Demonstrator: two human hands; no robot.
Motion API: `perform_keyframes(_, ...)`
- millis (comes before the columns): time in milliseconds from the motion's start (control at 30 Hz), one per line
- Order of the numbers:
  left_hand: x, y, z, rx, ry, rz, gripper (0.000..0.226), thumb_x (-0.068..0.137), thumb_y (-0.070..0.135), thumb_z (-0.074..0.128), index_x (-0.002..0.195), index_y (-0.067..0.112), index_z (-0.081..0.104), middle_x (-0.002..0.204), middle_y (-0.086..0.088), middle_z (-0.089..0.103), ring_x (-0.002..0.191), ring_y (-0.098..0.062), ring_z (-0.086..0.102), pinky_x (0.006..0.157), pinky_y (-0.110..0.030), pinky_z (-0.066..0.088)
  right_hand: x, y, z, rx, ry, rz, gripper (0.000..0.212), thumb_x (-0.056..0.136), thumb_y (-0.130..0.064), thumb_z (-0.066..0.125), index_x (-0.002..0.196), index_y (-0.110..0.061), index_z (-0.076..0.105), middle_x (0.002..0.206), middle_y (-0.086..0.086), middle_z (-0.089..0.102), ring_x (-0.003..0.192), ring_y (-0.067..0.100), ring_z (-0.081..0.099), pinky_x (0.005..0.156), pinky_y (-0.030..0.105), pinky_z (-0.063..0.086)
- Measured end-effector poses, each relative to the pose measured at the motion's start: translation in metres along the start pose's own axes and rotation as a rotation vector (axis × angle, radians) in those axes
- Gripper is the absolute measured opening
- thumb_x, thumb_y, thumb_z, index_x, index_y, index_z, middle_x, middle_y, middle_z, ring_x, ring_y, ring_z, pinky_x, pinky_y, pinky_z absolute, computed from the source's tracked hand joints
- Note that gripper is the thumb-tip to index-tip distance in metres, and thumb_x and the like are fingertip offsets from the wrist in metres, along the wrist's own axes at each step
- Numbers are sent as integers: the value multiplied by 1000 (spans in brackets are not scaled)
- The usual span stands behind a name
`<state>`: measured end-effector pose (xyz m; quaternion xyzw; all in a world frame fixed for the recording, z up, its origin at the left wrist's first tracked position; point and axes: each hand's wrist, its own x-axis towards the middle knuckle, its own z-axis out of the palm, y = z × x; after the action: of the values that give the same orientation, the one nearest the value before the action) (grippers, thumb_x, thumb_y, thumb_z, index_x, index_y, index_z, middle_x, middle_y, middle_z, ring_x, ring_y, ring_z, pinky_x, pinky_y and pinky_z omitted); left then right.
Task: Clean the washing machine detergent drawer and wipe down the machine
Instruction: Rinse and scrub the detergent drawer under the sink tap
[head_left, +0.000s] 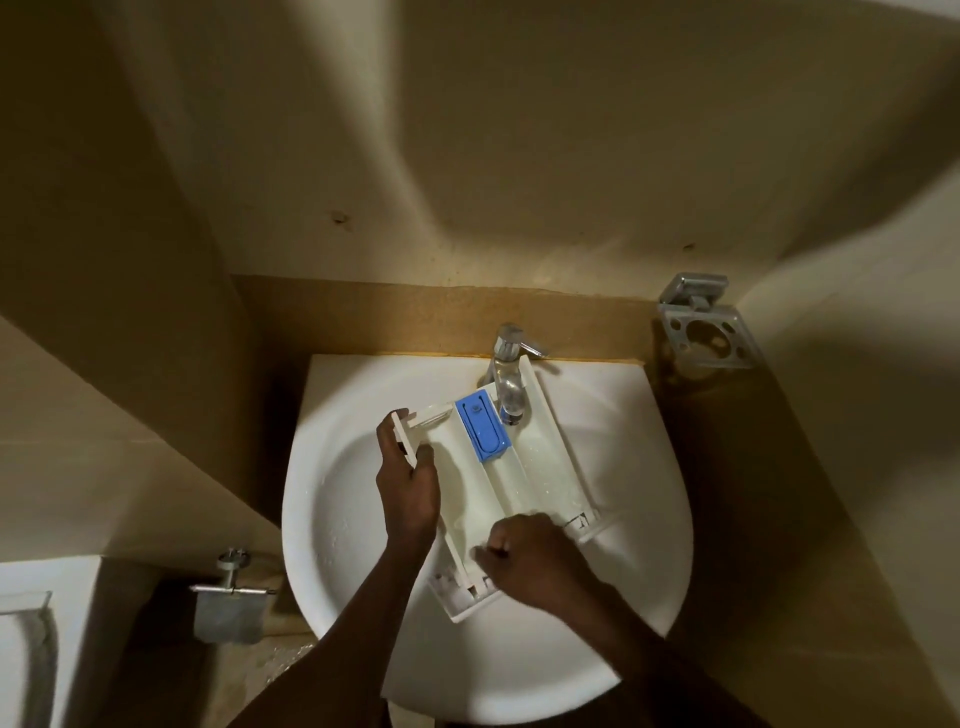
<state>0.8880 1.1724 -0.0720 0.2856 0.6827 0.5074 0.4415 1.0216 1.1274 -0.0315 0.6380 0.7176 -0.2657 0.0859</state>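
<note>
A white detergent drawer (545, 467) with a blue insert (483, 428) lies tilted over the white sink (644, 545), its far end under the chrome tap (509, 379). My left hand (408, 488) grips the drawer's left side wall near its far corner. My right hand (530, 561) is closed on the drawer's near end, fingers curled over its edge; I cannot tell whether it also holds a cloth or brush. Water drops show in the drawer's right compartment.
A metal toothbrush holder (706, 327) is fixed to the wall at the right. A toilet-paper holder (231, 597) hangs at the lower left, beside a white fixture (31, 649). A tan ledge (415, 317) runs behind the sink.
</note>
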Motion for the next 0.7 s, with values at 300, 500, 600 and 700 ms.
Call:
perform_keyframes(300,9,10,-9,33,-27,-47,49,94,20,54,138,39,42,122,-5,65,107,-24,62,97,-48,52,26,51,-55,29,-11,-9,43,80,-56,44,93,-22,68,99,-5,70,94,17,65,82,27,49)
perform_keyframes(500,15,14,-17,12,-57,-49,48,97,23,55,142,33,40,131,-7,61,107,-26,62,96,-51,53,63,28,-116,414,60,13,16,87,-15,58,86,-4,70,85,12,74,72,22,70,69,29,58)
perform_keyframes(600,12,12,-16,19,-65,-39,48,96,22,57,139,32,39,125,-5,60,104,-25,61,96,-48,53,74,25,-97,361,-60,107,23,89,-9,53,103,-9,71,104,9,70,97,26,68,89,36,55)
perform_keyframes(700,4,13,-13,49,-42,15,48,92,18,61,132,32,38,109,-2,59,97,-25,61,86,-40,54,80,40,-69,448,-37,124,33,93,-1,46,123,-1,61,109,13,64,108,34,61,88,31,52)
